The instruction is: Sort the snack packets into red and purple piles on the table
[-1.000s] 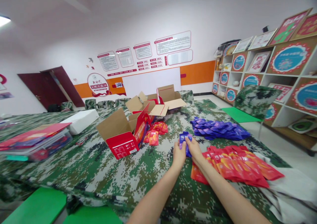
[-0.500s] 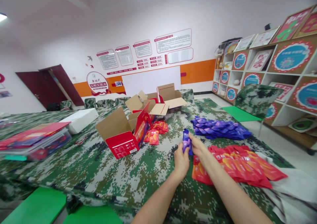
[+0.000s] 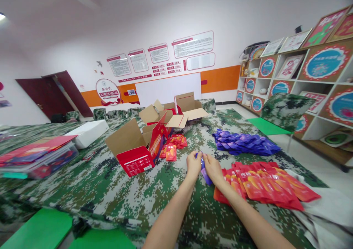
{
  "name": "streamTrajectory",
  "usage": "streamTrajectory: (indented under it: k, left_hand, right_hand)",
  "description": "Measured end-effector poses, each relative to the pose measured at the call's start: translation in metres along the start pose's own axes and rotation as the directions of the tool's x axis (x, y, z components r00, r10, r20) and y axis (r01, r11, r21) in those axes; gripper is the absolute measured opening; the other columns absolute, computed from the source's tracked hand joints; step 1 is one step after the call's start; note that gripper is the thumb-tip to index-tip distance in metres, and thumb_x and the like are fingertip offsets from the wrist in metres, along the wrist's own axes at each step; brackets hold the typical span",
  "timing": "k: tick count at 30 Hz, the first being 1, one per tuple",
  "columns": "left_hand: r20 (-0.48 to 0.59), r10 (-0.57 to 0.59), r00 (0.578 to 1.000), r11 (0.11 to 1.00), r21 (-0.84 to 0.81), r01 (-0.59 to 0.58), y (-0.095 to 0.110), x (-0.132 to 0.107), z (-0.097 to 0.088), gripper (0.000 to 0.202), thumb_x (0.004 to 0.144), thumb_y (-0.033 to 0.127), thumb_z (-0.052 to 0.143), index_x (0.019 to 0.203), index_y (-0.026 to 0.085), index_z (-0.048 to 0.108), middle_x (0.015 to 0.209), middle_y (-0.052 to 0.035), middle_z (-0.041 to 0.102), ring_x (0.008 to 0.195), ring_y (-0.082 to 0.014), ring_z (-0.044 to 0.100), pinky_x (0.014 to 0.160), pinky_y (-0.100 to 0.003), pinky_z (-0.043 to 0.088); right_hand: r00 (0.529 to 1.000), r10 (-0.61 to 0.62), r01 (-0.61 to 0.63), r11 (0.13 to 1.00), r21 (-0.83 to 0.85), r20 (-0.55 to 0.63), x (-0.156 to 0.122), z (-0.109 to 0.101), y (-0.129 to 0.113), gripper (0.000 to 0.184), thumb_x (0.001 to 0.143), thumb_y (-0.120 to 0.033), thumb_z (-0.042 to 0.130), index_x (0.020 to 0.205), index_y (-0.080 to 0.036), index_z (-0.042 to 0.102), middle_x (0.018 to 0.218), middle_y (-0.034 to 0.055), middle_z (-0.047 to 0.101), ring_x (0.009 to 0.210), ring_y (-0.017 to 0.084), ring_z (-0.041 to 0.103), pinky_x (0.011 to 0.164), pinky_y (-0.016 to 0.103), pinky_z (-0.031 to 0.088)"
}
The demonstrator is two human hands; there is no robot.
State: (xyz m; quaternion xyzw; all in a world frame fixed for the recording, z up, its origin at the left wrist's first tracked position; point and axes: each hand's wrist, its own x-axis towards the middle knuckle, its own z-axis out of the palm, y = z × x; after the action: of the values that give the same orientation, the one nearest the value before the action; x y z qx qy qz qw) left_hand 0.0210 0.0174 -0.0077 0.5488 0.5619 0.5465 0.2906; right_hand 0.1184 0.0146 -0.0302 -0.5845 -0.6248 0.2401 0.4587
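Observation:
Both hands grip one purple packet [image 3: 206, 176] over the camouflage tablecloth. My left hand [image 3: 193, 164] pinches its top edge from the left, and my right hand [image 3: 211, 167] closes on the top from the right, so much of the upper part is hidden. The packet's lower end hangs out below the fingers. Beyond my right hand lies a pile of purple packets [image 3: 242, 142]. Red-orange packets [image 3: 267, 183] lie overlapped in a row beside my right forearm, and a smaller group of red-orange packets [image 3: 171, 152] rests beside the boxes.
An open red carton [image 3: 136, 161] stands left of centre, with more open cartons [image 3: 190, 104] behind it. Farther left are a white box [image 3: 89, 133] and a clear plastic bin [image 3: 55, 164]. White cloth or bags [image 3: 328, 208] lie at the right edge. A chair [image 3: 286, 111] stands beyond.
My left hand has moved up to the packet's top, beside my right hand. The packet has shifted slightly left, and its lower end now shows below my fingers.

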Motion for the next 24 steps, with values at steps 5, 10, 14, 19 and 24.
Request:
streamTrajectory:
  k: [5,10,14,19,24]
  left_hand:
    - [-0.052,0.009,0.999,1.0,-0.013,-0.009,-0.005,-0.007,0.007,0.023,0.08,0.033,0.049,0.072,0.015,0.061,0.071,-0.0022,0.062,0.069,-0.0144,0.054,0.067,-0.024,0.04]
    - [-0.081,0.0,0.997,0.999,-0.044,-0.004,-0.008,-0.012,0.013,0.02,0.08,0.031,0.049,0.074,0.016,0.061,0.074,-0.0028,0.063,0.074,-0.015,0.056,0.071,-0.025,0.042]
    - [-0.095,0.007,0.995,0.993,-0.115,-0.018,-0.007,-0.011,0.014,0.018,0.079,0.029,0.05,0.082,0.016,0.062,0.083,-0.0046,0.065,0.081,-0.0159,0.058,0.077,-0.027,0.043]
    - [-0.113,-0.008,0.994,0.96,-0.279,-0.024,-0.002,-0.011,0.013,0.02,0.076,0.03,0.057,0.089,0.015,0.059,0.091,-0.0073,0.064,0.086,-0.015,0.059,0.08,-0.027,0.044]
    - [0.255,-0.293,0.921,0.8,-0.462,0.383,-0.001,-0.008,0.01,0.048,0.07,0.059,0.058,0.087,0.014,0.057,0.075,-0.0047,0.063,0.065,-0.0124,0.057,0.063,-0.025,0.044]
  right_hand:
    - [0.999,0.025,-0.027,0.997,0.072,0.032,-0.011,-0.007,0.004,0.04,0.082,-0.051,0.04,0.056,-0.022,0.05,0.053,0.0014,0.054,0.054,0.016,0.049,0.053,0.026,0.031]
    - [0.997,0.072,-0.074,0.991,0.113,0.024,-0.021,-0.014,0.009,0.046,0.079,-0.059,0.039,0.053,-0.021,0.044,0.047,-0.0014,0.046,0.048,0.014,0.04,0.048,0.025,0.028]
    - [0.996,0.085,-0.087,0.986,0.139,0.02,-0.023,-0.013,0.011,0.046,0.078,-0.06,0.039,0.054,-0.021,0.044,0.048,-0.001,0.047,0.049,0.014,0.04,0.048,0.024,0.029]
    - [0.995,0.098,-0.1,0.982,0.161,0.022,-0.021,-0.012,0.013,0.046,0.081,-0.059,0.036,0.061,-0.02,0.053,0.058,0.0015,0.056,0.056,0.016,0.046,0.053,0.025,0.033]
    - [0.995,0.099,-0.097,0.992,0.086,-0.022,-0.021,-0.022,0.016,0.046,0.083,-0.058,0.036,0.062,-0.021,0.054,0.058,0.0021,0.057,0.06,0.018,0.05,0.056,0.025,0.033]
